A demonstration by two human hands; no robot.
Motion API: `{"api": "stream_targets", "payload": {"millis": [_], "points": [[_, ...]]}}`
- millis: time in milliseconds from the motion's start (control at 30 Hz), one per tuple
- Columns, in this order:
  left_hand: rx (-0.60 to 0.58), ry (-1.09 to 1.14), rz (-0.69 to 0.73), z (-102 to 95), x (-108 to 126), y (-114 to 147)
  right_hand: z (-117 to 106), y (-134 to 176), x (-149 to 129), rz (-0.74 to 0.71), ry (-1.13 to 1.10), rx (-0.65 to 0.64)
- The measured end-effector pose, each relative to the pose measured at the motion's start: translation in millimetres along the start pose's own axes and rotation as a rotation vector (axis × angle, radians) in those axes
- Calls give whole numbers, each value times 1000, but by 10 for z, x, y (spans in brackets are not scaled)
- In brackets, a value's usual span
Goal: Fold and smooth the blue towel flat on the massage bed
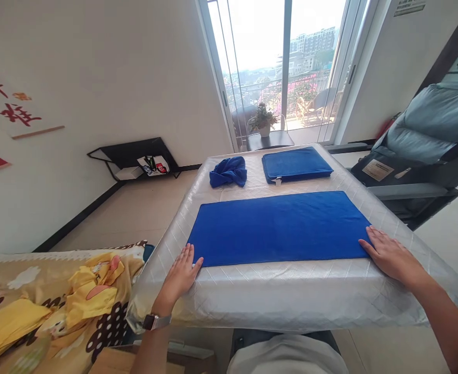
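A blue towel [275, 228] lies spread flat as a long rectangle along the near side of the table. My left hand [182, 267] rests open on its near left corner, thumb out along the edge. At the right end, my right hand [388, 250] lies flat with its fingertips on the towel's edge. Behind it to the left sits a crumpled blue cloth [228, 172]. A stack of folded blue towels [297, 163], with a small white tag at its front edge, lies at the back right.
A quilted silvery cover [291, 296] drapes the table. On the left, yellow clothes [92, 291] lie on a patterned bedspread [22, 270]. A grey recliner [427, 140] stands to the right. Past the far edge, a potted plant [265, 122] sits on a chair before the glass door.
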State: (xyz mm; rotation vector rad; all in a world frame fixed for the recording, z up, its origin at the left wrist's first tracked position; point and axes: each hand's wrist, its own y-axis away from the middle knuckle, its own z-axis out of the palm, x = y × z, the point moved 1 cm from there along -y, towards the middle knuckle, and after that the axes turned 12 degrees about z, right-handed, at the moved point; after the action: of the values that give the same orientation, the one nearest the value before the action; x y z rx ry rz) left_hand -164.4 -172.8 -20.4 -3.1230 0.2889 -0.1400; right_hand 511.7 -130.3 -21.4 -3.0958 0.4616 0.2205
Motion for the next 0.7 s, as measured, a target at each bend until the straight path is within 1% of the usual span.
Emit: {"api": "stream_targets", "payload": {"millis": [67,100,167,233,300,333,400,467,500,533,600,633,700], "points": [[-72,68,-23,-168,3,2,-36,68,-97,17,5,56],[-88,111,-26,-281,38,-16,-69,103,-198,7,8,79],[-68,194,15,-531,222,-123,-159,161,-520,-52,14,100],[-18,250,140,-739,575,-344,-256,194,-989,-148,18,91],[-27,258,330,-824,1050,-656,-316,201,-1536,-254,9,77],[-23,242,432,-811,1300,-825,-320,200,-1807,-312,1,62],[7,175,570,-687,1753,-1140,-263,196,-2275,-395,-22,25],[64,95,621,-482,2079,-1374,-140,195,-2587,-444,-24,16],[88,66,624,-372,2188,-1451,-65,195,-2679,-460,-20,17],[105,48,616,-268,2262,-1502,9,196,-2734,-470,-14,20],[114,40,589,-106,2334,-1542,130,195,-2769,-471,-3,22],[111,42,575,-55,2344,-1541,169,193,-2766,-463,1,22],[106,44,555,-13,2325,-1522,197,180,-2749,-444,8,19]]}}
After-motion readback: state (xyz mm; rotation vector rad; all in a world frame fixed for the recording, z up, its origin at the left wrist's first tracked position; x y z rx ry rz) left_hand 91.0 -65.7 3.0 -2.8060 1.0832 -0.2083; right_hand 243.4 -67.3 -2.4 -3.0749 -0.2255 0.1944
